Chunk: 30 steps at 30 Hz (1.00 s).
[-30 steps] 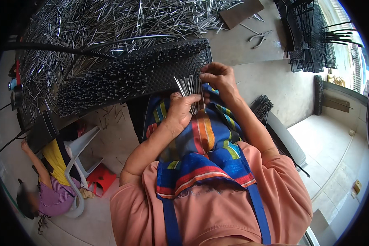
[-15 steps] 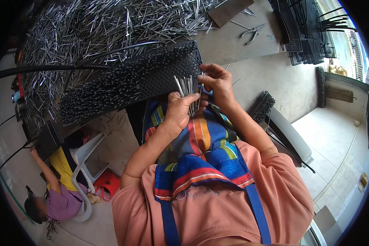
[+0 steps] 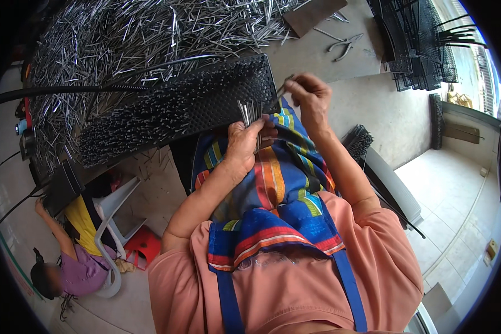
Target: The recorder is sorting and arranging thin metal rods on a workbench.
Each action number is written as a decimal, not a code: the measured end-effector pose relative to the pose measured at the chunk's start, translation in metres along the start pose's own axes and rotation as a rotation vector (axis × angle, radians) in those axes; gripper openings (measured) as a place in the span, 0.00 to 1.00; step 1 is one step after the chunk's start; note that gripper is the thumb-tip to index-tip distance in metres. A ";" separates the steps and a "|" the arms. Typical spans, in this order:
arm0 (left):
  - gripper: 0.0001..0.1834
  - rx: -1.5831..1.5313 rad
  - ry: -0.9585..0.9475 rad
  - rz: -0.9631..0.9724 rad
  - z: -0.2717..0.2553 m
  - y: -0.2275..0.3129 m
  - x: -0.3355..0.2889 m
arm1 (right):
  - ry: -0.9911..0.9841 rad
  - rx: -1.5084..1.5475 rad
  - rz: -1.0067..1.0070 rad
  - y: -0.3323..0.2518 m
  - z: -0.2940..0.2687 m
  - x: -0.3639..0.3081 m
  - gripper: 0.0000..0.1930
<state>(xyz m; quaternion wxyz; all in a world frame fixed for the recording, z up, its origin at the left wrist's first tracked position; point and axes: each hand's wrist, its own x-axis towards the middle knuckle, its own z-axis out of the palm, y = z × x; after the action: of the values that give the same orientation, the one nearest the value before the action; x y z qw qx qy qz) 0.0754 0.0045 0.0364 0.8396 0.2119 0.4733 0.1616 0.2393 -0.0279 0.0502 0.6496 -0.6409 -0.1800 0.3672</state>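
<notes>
Fingers of my left hand (image 3: pixel 242 146) clasp a bundle of slim silvery metal strips (image 3: pixel 250 112); my right hand (image 3: pixel 312 100) pinches one thin, blurred metal strip (image 3: pixel 279 94). Just beyond my left fingers lies a long black perforated panel (image 3: pixel 220 108).

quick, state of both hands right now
Left hand: closed, holding a bundle of metal strips.
Right hand: closed, pinching a thin strip, somewhat blurred.

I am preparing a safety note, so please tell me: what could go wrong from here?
The fanned metal strips held in the left grip might slip and scatter over the striped apron. The dense pins standing out from the black panel close by could perhaps scratch bare skin.
</notes>
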 end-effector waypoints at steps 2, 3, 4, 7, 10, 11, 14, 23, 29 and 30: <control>0.06 0.012 0.030 -0.023 -0.004 -0.004 0.000 | 0.023 -0.077 -0.199 0.005 0.002 0.015 0.02; 0.06 0.001 0.015 -0.018 -0.004 -0.007 -0.001 | 0.053 -0.151 -0.402 0.007 0.003 0.022 0.02; 0.06 -0.010 0.001 -0.011 -0.003 -0.007 -0.001 | 0.034 -0.169 -0.441 0.009 0.007 0.028 0.04; 0.08 -0.032 0.010 0.012 -0.001 -0.002 -0.003 | -0.066 -0.316 -0.700 0.016 0.017 0.042 0.05; 0.10 -0.044 -0.025 -0.014 -0.002 0.001 -0.006 | -0.107 -0.393 -0.698 0.014 0.019 0.041 0.07; 0.10 -0.049 -0.022 -0.013 -0.004 0.000 -0.005 | -0.109 -0.383 -0.699 0.015 0.019 0.042 0.07; 0.11 -0.048 -0.020 0.036 -0.007 -0.002 -0.001 | -0.119 -0.357 -0.690 0.013 0.020 0.038 0.08; 0.11 -0.080 -0.042 0.032 -0.007 0.000 -0.001 | -0.091 -0.406 -0.652 0.015 0.023 0.038 0.07; 0.08 -0.154 -0.027 0.022 -0.009 -0.002 0.002 | -0.052 -0.717 -0.811 0.040 0.025 0.039 0.07; 0.08 -0.149 -0.030 0.026 -0.009 -0.002 0.003 | -0.053 -0.663 -0.743 0.042 0.025 0.036 0.08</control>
<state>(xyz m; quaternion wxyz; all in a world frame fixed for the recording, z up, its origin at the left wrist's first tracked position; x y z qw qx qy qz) 0.0690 0.0058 0.0293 0.8579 0.1577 0.4443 0.2041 0.2353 0.0113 0.0036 0.4930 -0.6960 -0.5196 0.0503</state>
